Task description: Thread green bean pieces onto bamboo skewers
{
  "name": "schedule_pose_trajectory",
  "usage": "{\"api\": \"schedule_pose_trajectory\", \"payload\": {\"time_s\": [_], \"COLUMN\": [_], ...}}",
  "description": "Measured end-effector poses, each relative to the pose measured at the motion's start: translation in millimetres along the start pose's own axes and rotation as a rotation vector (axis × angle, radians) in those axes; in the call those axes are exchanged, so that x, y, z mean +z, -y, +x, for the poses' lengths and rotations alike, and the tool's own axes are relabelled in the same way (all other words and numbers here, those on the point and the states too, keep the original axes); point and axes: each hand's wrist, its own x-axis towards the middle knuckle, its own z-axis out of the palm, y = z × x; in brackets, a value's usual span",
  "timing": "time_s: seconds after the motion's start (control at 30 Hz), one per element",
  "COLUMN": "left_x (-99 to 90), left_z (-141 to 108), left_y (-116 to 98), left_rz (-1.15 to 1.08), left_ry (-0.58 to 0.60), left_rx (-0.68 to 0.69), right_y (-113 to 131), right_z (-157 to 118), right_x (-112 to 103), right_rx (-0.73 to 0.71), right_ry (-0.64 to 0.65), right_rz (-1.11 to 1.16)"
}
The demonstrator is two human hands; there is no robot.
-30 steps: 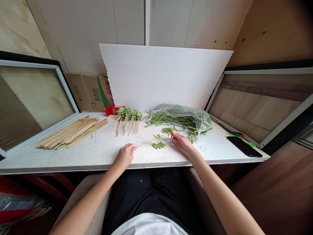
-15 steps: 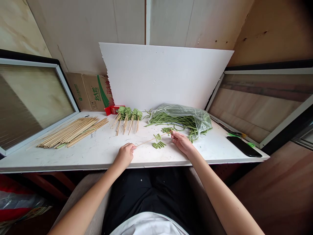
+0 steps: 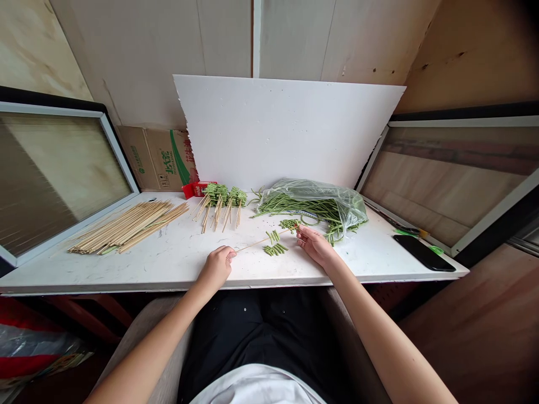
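A thin bamboo skewer (image 3: 255,244) slants across the front of the white table, its far end up to the right. My left hand (image 3: 219,265) is closed around its near end. The fingertips of my right hand (image 3: 313,242) pinch at the far end; whether a bean piece is between them is too small to tell. Below the skewer lies a row of cut green bean pieces (image 3: 275,249), with a few more pieces (image 3: 273,237) just above it. Small bean bits (image 3: 288,224) are heaped left of my right fingertips.
Bare skewers (image 3: 126,224) lie piled at left. Bean-loaded skewers (image 3: 227,196) are stacked at the back, near a red box (image 3: 192,189). A clear bag (image 3: 311,196) of long beans lies behind my right hand. A black phone (image 3: 423,252) rests at the right edge.
The whole view has shifted slightly. Both hands keep nearly the same place on the skewer, and nothing else has visibly moved.
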Motion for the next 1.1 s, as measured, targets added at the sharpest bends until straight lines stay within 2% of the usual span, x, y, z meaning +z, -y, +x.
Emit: {"api": "schedule_pose_trajectory", "payload": {"time_s": [0.53, 0.73, 0.93, 1.1], "left_x": [0.8, 0.1, -0.6, 0.1], "left_z": [-0.6, -0.3, -0.7, -1.1], "left_y": [-1.0, 0.0, 0.8, 2.0], "left_rz": [0.004, -0.011, 0.0, 0.003], "left_ry": [-0.002, 0.004, 0.008, 0.02], "left_rx": [-0.024, -0.027, -0.014, -0.022], "right_y": [0.4, -2.9, -2.7, -0.3], "right_z": [0.8, 2.7, 1.6, -0.9], "right_x": [0.0, -3.0, -1.2, 2.7], "right_rx": [-0.001, -0.02, -0.022, -0.042], "right_ry": [-0.009, -0.038, -0.029, -0.053], "right_rz": [-0.012, -0.094, -0.011, -0.039]}}
